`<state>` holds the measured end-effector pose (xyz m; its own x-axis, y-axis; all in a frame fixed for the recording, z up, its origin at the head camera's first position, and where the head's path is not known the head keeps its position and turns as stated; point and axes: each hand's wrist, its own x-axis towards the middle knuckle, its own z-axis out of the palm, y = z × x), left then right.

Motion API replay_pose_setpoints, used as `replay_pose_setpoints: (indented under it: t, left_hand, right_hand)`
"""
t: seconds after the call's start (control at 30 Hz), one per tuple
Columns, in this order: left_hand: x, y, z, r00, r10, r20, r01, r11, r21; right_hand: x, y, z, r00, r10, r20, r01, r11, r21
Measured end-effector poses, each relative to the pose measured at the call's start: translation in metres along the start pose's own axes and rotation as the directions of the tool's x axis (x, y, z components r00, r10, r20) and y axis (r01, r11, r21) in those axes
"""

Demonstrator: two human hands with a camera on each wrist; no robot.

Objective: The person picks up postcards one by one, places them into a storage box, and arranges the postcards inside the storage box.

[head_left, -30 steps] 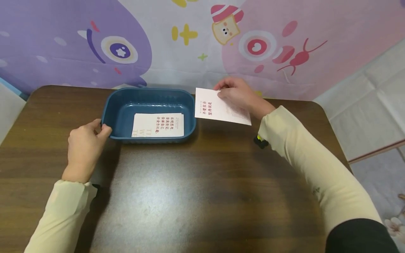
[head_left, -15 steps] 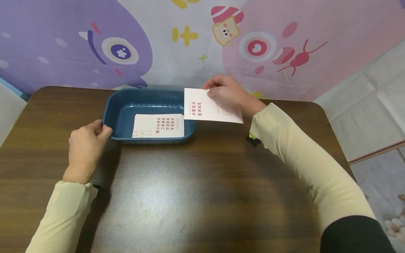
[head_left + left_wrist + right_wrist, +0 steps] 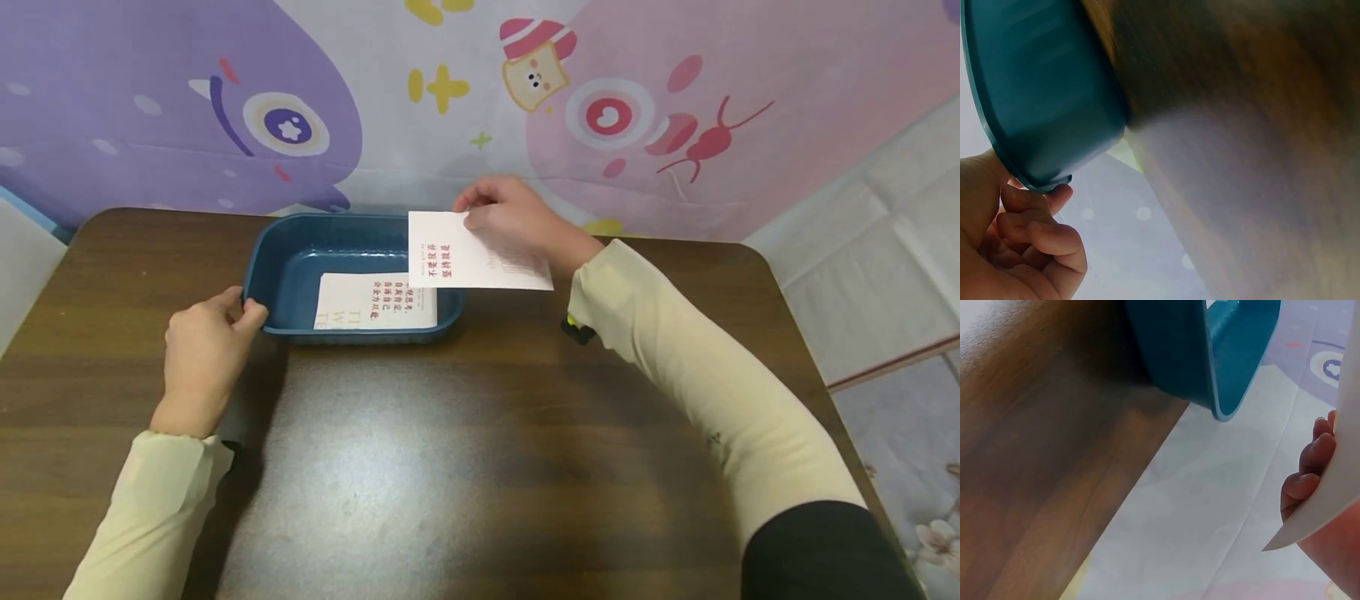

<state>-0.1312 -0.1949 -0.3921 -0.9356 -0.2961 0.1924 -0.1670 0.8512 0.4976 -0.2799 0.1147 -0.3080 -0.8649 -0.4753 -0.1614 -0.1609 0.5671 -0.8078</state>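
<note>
A blue rectangular plastic basin (image 3: 352, 335) stands at the back of the table. My left hand (image 3: 206, 358) pinches its left rim between thumb and fingers; the left wrist view shows the fingers curled at the basin's edge (image 3: 1041, 184). Inside the basin lie white printed cards (image 3: 360, 304), seemingly a stack. With my right hand (image 3: 517, 221) I pinch another white card (image 3: 472, 258) with red characters by its far edge. This card hangs over the basin's right end and partly covers the cards inside. The right wrist view shows the card (image 3: 1341, 487) edge-on, with fingertips behind it.
The brown wooden table (image 3: 450, 467) extends in front of the basin. Behind it hangs a purple and pink cartoon backdrop (image 3: 420, 167) close to the table's back edge. A pale panel (image 3: 885, 250) stands on the right.
My right hand has moved left with its card, from beside the basin to above its right end. The left hand stays on the rim and the basin has not moved.
</note>
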Motion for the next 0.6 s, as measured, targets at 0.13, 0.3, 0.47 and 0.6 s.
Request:
replay_pose_setpoints:
  t: [0.13,0.3,0.47,0.6]
  left_hand:
    - [0.000,0.000,0.000,1.000,0.007,-0.007,-0.007,1.000,-0.007]
    - [0.000,0.000,0.000,1.000,0.013,-0.009,-0.013,1.000,-0.010]
    - [0.000,0.000,0.000,1.000,0.017,-0.010,-0.017,1.000,-0.011]
    - [0.000,0.000,0.000,1.000,0.018,-0.011,-0.018,1.000,-0.012]
  right_hand:
    - [0.002,-0.004,0.003,1.000,-0.005,0.017,0.005,1.000,-0.005]
    - [0.007,-0.009,0.008,1.000,-0.009,0.028,0.009,1.000,-0.018]
    - [0.011,-0.012,0.013,0.999,-0.017,0.028,0.018,0.999,-0.035]
    - [0.013,-0.015,0.016,0.999,-0.022,0.039,0.023,0.999,-0.033]
